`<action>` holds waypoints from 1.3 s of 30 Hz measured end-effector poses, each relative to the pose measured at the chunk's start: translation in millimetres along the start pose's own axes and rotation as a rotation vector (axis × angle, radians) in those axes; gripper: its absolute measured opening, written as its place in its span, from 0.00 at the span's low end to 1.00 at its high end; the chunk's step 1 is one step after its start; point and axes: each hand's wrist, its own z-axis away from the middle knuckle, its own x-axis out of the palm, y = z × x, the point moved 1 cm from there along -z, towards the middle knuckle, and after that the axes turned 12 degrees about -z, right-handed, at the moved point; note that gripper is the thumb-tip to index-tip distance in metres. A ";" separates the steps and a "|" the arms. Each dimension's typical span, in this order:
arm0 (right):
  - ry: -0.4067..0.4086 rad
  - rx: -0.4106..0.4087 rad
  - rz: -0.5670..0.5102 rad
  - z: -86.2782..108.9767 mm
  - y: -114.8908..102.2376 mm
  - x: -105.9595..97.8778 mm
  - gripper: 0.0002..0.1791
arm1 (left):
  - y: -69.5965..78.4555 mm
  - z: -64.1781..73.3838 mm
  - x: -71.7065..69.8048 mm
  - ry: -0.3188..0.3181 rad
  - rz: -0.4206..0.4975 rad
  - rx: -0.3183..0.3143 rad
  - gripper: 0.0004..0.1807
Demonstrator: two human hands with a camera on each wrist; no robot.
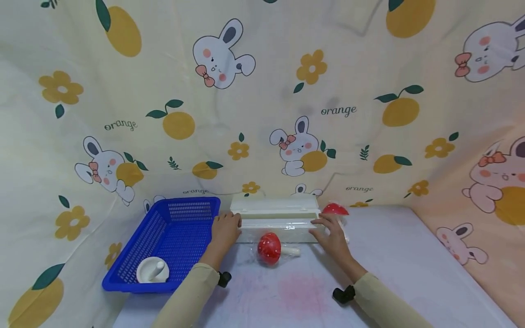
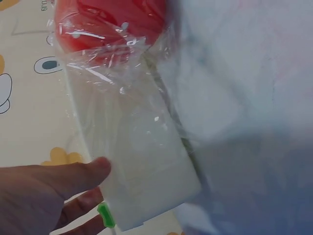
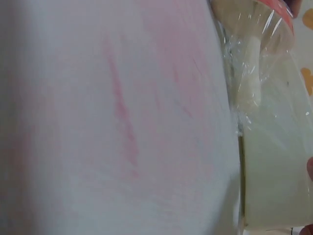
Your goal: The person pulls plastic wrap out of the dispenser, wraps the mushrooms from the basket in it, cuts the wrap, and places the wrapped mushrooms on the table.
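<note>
A long white box [image 1: 270,234] stands at the back of the table, its lid [image 1: 275,203] tipped up behind it. My left hand [image 1: 226,228] grips the box's left end; in the left wrist view its thumb lies on the edge, with fingers behind near a green clip [image 2: 105,215]. At the right end my right hand [image 1: 331,234] holds the front wall between thumb and fingers; only fingertips show in the right wrist view. Before the box lies a red mushroom-shaped thing [image 1: 269,248] with a pale stem, in clear plastic wrap.
To the left stands a blue mesh basket [image 1: 162,288] with a white mortar and pestle [image 1: 152,270] in it. A second wrapped red mushroom-shaped thing [image 1: 335,209] sits behind my right hand. A patterned cloth [image 1: 262,100] hangs behind the table [image 1: 410,273].
</note>
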 end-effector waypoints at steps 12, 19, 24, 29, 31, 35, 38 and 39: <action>0.007 -0.078 0.031 2.0 -11.2 3.5 0.11 | 4.4 10.4 4.0 0.139 0.036 -0.027 0.12; -0.063 -0.177 0.067 6.4 -18.8 0.4 0.14 | 6.7 27.6 2.7 0.150 0.312 -0.013 0.10; -0.160 -0.269 0.109 12.4 -24.3 -3.0 0.18 | 9.1 39.1 5.5 0.121 0.567 0.052 0.08; -0.297 -0.278 0.039 19.0 -30.4 -5.1 0.19 | 13.0 46.6 16.7 0.091 0.741 0.211 0.09; -0.348 -0.258 0.008 21.3 -32.5 -5.1 0.19 | 15.0 49.1 21.3 0.082 0.762 0.245 0.10; -0.435 -0.213 -0.020 25.1 -36.1 -3.7 0.18 | 19.4 54.4 28.0 0.080 0.759 0.254 0.09; -0.497 -0.185 -0.048 27.5 -39.0 -1.9 0.17 | 22.4 58.5 30.8 0.076 0.744 0.260 0.08; -0.515 -0.181 -0.058 28.1 -39.8 -1.2 0.17 | 23.2 59.7 31.7 0.068 0.742 0.255 0.08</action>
